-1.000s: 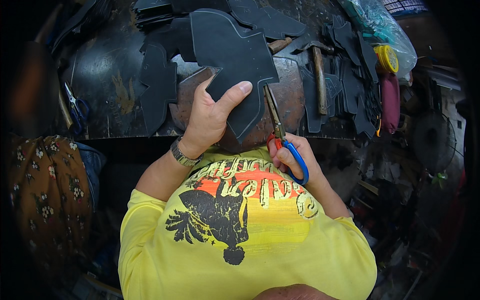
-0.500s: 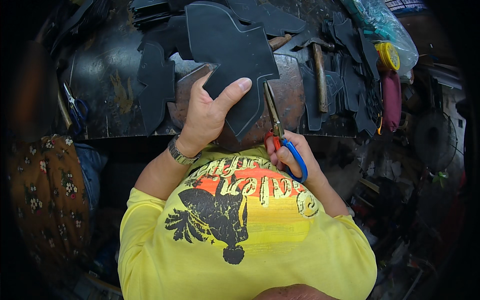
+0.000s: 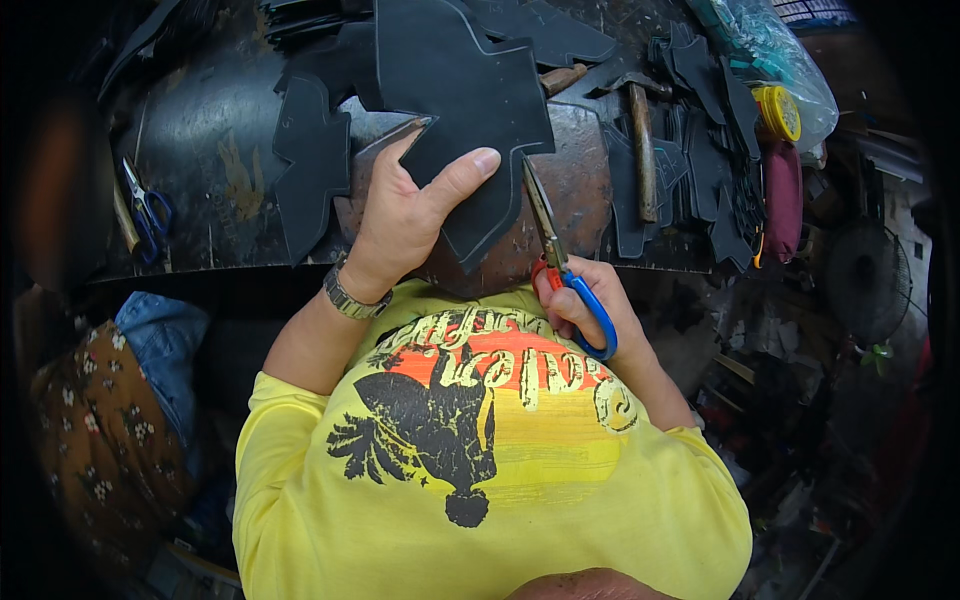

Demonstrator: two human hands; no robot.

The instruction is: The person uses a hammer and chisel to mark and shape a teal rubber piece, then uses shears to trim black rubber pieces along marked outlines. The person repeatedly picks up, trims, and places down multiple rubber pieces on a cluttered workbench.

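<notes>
L fingers (image 3: pixel 463 181): clamped on blk. sheet (image 3: pixel 470 90), upper ctr.
R fingers (image 3: pixel 566 303): clamped round scissors (image 3: pixel 550 238).
Scissors: prob. trimming; next, steady sheet.

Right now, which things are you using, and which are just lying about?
In use:
- black piece, in the left hand
- red-and-blue scissors, in the right hand

Lying about:
- blue scissors
- hammer
- plastic bag
- other black pieces, though they look alike, so perhaps they belong too
</notes>
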